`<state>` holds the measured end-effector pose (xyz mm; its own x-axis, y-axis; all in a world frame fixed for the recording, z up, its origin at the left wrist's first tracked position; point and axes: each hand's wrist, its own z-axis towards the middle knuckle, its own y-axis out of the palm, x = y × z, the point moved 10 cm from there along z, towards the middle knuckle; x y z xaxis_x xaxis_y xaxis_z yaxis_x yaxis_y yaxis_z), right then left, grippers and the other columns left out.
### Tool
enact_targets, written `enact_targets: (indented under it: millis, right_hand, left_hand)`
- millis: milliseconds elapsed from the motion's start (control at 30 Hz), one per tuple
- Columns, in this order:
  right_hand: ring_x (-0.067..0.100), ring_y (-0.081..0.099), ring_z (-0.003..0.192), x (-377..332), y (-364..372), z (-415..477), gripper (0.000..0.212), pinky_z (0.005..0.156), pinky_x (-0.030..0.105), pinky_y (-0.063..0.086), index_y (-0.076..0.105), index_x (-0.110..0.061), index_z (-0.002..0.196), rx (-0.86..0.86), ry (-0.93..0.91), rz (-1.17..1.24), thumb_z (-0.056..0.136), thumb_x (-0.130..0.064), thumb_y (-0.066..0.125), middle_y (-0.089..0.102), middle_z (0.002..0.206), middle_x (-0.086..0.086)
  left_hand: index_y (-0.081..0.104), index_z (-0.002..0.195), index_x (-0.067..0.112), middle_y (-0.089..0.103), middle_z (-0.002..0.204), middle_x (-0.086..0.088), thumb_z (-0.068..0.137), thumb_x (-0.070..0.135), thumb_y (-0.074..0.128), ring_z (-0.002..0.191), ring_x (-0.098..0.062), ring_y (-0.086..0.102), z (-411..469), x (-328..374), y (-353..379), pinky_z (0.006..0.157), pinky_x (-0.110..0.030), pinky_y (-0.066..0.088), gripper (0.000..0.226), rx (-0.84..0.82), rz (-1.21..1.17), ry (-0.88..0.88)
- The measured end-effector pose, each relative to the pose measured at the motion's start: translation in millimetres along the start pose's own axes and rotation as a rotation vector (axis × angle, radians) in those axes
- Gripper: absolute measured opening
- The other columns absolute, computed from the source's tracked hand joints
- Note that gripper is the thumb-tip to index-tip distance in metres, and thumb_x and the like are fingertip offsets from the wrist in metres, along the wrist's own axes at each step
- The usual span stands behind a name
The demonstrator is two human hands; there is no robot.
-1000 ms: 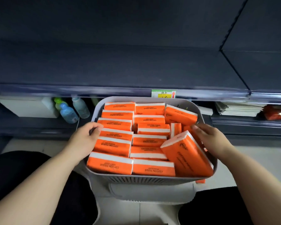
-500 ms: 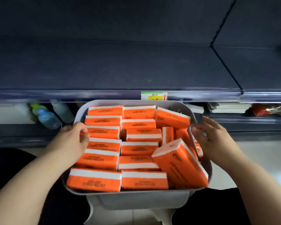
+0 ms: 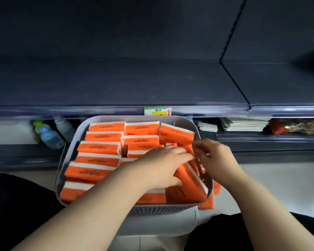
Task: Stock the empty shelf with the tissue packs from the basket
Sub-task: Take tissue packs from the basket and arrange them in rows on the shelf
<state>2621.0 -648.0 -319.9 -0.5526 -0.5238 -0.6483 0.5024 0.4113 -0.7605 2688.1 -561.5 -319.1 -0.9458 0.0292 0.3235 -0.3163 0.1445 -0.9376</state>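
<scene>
- Skipping the bottles (image 3: 49, 136) far left on the lower level: not this job.
- Working from the basket (image 3: 67, 160), parked just below the front edge of the empty shelf (image 3: 116, 84); no stock up there yet, all visible tissue packs (image 3: 98, 147) down in the basket.
- Leave the flat rows at left and middle for later: packed tight, no finger gap to be seen.
- Reaching across with the left hand (image 3: 163, 165) to the tilted pack (image 3: 188, 185) at the right side; fingers laid fairly straight over it, touching, not wrapped round.
- Curl fingers over the far edge, thumb on the near face, before lifting; otherwise likely just pushing it deeper.
- Draw out along the tilt, not straight up; looks wedged against the right wall, may drag neighbours.
- Use the right hand (image 3: 214, 156) to steady rim or neighbours: sits just beside the left fingertips near the right rim, fingers bent; cannot tell whether pinching anything.
- Check the orange patch (image 3: 206, 203) outside the right wall: loose pack or seen through slots, cannot tell.
- Set down flat on the shelf, starting against the seam (image 3: 235, 84) at right.
</scene>
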Motion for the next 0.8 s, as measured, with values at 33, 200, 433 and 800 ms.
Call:
enact_targets:
  millis: [33, 200, 433, 800]
  right_hand:
    - [0.007, 0.055, 0.081, -0.8, -3.7, 7.7, 0.026, 0.068, 0.006, 0.032, 0.068, -0.018, 0.106, 0.039, -0.005, -0.025, 0.085, -0.007, 0.058, 0.067, 0.099, 0.000]
    - [0.026, 0.055, 0.106, -19.9, 9.3, 50.7, 0.046, 0.085, 0.022, 0.038, 0.054, -0.016, 0.128, -0.014, -0.087, -0.164, 0.083, -0.008, 0.057, 0.057, 0.120, 0.009]
    - [0.028, 0.049, 0.119, -16.4, 60.6, 82.5, 0.048, 0.097, 0.037, 0.037, 0.045, -0.020, 0.131, -0.200, -0.071, -0.678, 0.084, -0.027, 0.054, 0.054, 0.129, 0.005]
    - [0.022, 0.060, 0.089, -86.9, -7.7, 50.0, 0.047, 0.064, 0.027, 0.038, 0.052, -0.033, 0.116, 0.142, -0.091, -0.212, 0.071, -0.038, 0.062, 0.062, 0.101, -0.005]
  left_hand:
    - [0.041, 0.137, 0.029, 0.040, 0.138, 0.007, 0.076, 0.037, 0.072, 0.127, -0.017, 0.035, 1.7, 0.9, -0.8, 0.105, -0.036, 0.035, 0.069, 0.006, 0.037, -0.001]
    - [0.050, 0.126, 0.038, 0.045, 0.119, 0.015, 0.074, 0.043, 0.073, 0.112, -0.009, 0.041, -20.0, -21.2, -21.9, 0.090, -0.028, 0.039, 0.057, 0.108, 0.018, -0.088]
    - [0.059, 0.112, 0.040, 0.052, 0.114, 0.020, 0.068, 0.039, 0.078, 0.112, -0.010, 0.048, -91.5, -82.5, -78.1, 0.088, -0.030, 0.043, 0.048, 0.405, 0.095, -0.360]
    - [0.053, 0.124, 0.035, 0.051, 0.123, 0.015, 0.075, 0.043, 0.072, 0.115, -0.013, 0.050, -134.0, -131.9, -70.2, 0.084, -0.033, 0.048, 0.053, 0.472, 0.042, -0.581]
